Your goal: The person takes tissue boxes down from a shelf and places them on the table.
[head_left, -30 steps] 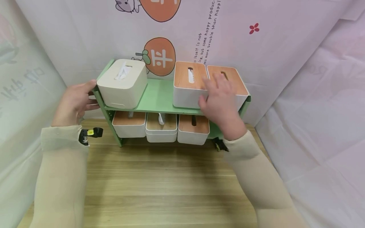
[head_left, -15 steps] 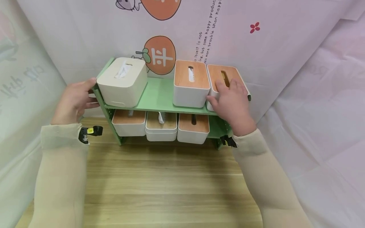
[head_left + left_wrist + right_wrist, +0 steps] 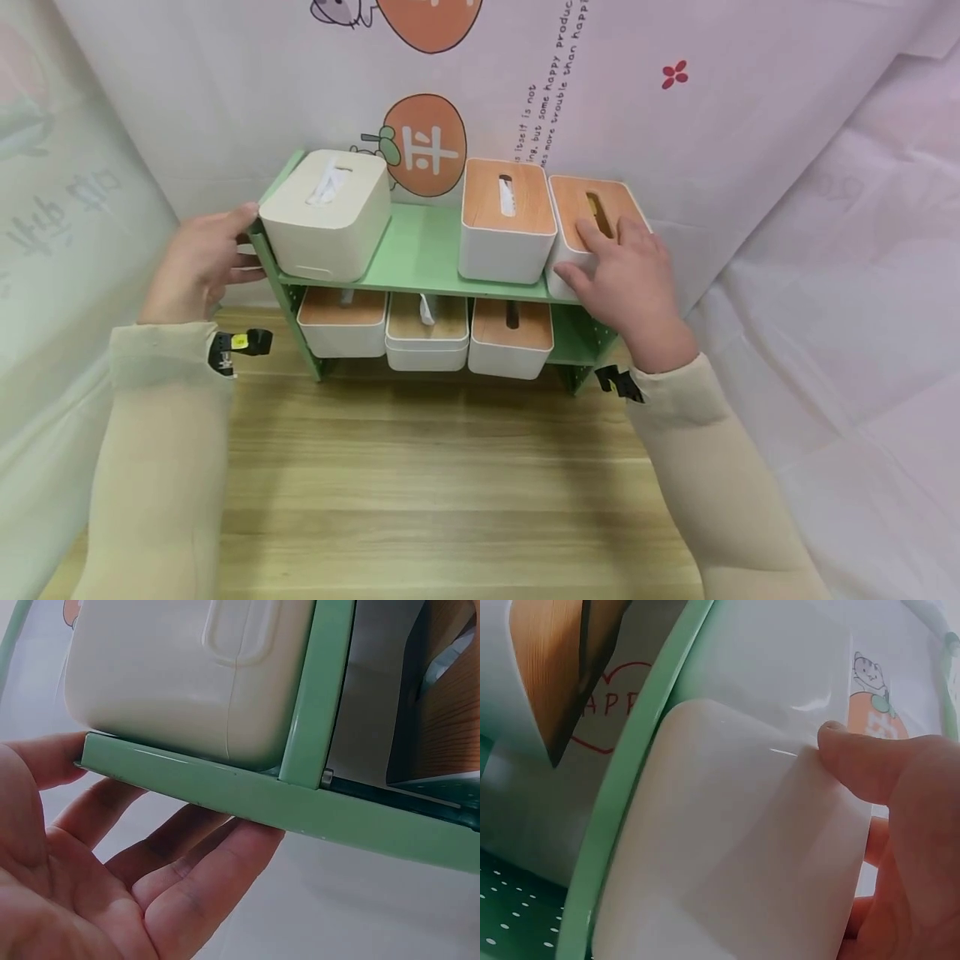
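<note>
A green two-tier shelf [image 3: 423, 246] carries tissue boxes on both levels. At its left end, my left hand [image 3: 202, 258] holds the side panel [image 3: 225, 787], with the fingers against the outer face. Right beside that panel stands a cream tissue box [image 3: 322, 212], a tissue showing in its slot. On the upper right, my right hand [image 3: 633, 279] grips a white tissue box with a wood lid [image 3: 573, 193]. The thumb presses its front face in the right wrist view, and the other fingers are over the lid and partly hidden. A similar wood-lidded box [image 3: 506, 250] stands just left of it.
On the lower level sit a left box [image 3: 341, 340], a middle box [image 3: 426, 360] with a tissue poking out, and a right box [image 3: 510, 360]. The shelf stands on a wooden surface [image 3: 435, 483]. Printed white cloth [image 3: 750, 150] hangs behind and at both sides.
My right hand has moved right and down, from over the two wood-lidded boxes onto the rightmost one, and now grips it. The left hand has stayed on the side panel.
</note>
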### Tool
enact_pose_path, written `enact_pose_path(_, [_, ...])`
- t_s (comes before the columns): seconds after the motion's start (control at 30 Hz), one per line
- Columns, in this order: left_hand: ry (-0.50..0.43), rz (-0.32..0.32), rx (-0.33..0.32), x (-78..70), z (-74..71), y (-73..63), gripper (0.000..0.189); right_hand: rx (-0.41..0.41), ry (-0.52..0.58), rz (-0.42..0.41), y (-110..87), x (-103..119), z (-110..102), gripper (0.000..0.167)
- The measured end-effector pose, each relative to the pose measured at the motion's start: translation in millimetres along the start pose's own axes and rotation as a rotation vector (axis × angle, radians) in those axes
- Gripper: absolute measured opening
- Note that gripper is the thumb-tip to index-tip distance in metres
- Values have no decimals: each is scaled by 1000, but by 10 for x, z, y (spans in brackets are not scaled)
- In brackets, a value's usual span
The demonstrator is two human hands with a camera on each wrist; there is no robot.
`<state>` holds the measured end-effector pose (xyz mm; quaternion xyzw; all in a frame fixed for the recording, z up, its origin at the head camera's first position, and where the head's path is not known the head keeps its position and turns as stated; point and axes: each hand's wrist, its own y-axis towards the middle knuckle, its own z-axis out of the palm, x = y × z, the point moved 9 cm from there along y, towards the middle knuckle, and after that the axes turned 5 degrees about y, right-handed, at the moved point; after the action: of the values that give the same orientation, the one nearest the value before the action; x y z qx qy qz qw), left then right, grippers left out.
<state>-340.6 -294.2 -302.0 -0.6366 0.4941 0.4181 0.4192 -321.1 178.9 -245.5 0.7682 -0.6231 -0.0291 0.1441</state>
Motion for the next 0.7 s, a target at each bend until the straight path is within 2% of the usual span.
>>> enact_pose_path(0.23, [-4,4,-2,-5,0,-7,78,-5,0,-21,-129,42,-67,71])
enact_pose_path(0.47, [9,0,-2,-1,23,-24,79,-34,153,24,-247,-51,-134,74])
enact_pose_path(0.7, [7,5,-12,-5,14,-6,78,-32,126,30,-264,-57,-121,76])
